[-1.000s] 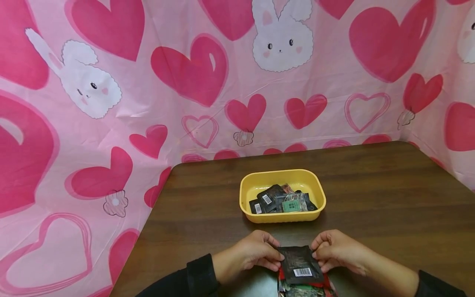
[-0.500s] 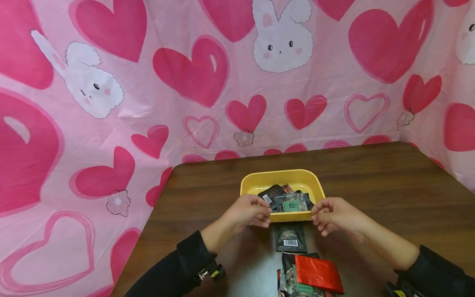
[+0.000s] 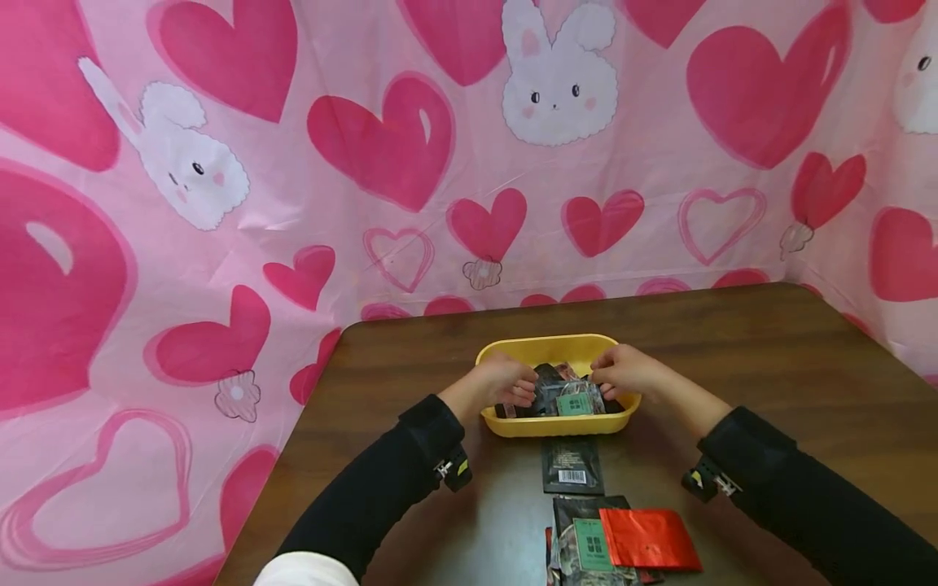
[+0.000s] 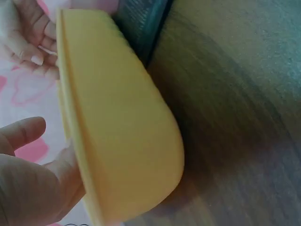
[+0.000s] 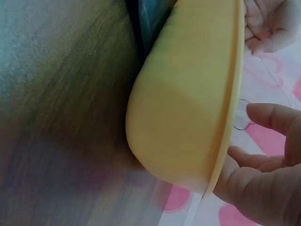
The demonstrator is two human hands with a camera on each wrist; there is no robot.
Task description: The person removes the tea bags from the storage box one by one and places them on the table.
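Both hands reach over the rim of a yellow tub (image 3: 558,426) that holds several flat sachets. My left hand (image 3: 506,382) is at the tub's left side, thumb apart from the fingers in the left wrist view. On the right side, my right hand (image 3: 626,370) dips its fingertips inside, thumb and fingers also apart in the right wrist view. Between them lies a clear-and-black sachet with a green label (image 3: 575,404). Neither hand visibly grips a sachet, though the tub wall partly hides the fingers in the wrist views.
A black sachet with a barcode (image 3: 572,466) lies on the wooden table (image 3: 410,366) just in front of the tub. Nearer, a red sachet (image 3: 648,539) overlaps a pile with a green-labelled sachet (image 3: 592,545). A pink heart-print sheet (image 3: 410,268) hangs behind.
Both hands have let go of a black sachet, which now lies between pile and tub. They have moved forward and into the tub. The red sachet on the pile is uncovered.
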